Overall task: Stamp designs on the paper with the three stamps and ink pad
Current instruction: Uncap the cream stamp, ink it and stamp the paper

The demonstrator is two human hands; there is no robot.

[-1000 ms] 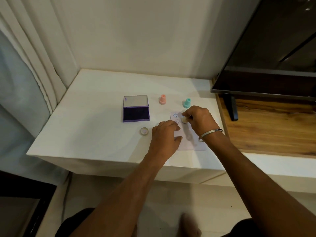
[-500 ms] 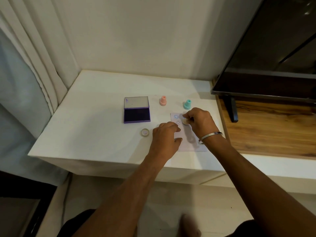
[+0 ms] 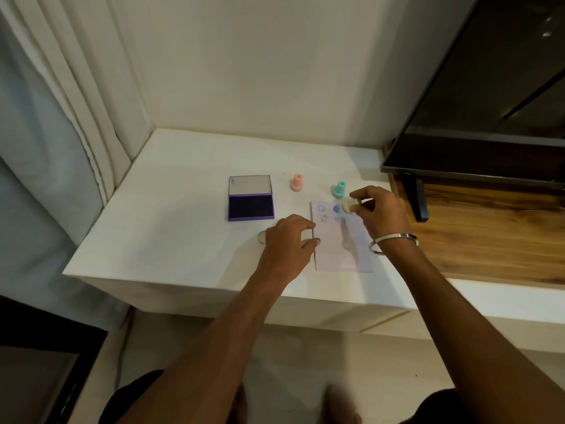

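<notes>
A pale sheet of paper [image 3: 342, 243] lies on the white table [image 3: 171, 234] and bears two smiley prints and a blue print near its top edge. My right hand [image 3: 379, 212] holds a cream stamp [image 3: 348, 207] just above the paper's top right, tilted so its inked face shows. My left hand [image 3: 289, 240] rests fingers-down on the paper's left edge. The purple ink pad [image 3: 250, 198] lies with its lid back, left of the paper. A pink stamp [image 3: 296, 183] and a teal stamp [image 3: 338, 190] stand upright behind the paper.
A small round cap [image 3: 261, 237] lies by my left hand, partly hidden. A dark TV screen [image 3: 489, 102] on a stand [image 3: 417, 200] rises at the right over a wooden top [image 3: 489, 234]. Curtains [image 3: 61, 102] hang at the left.
My right hand has lifted the cream stamp off the paper and moved it up and to the right, uncovering a new blue print. My left hand stays on the paper's edge.
</notes>
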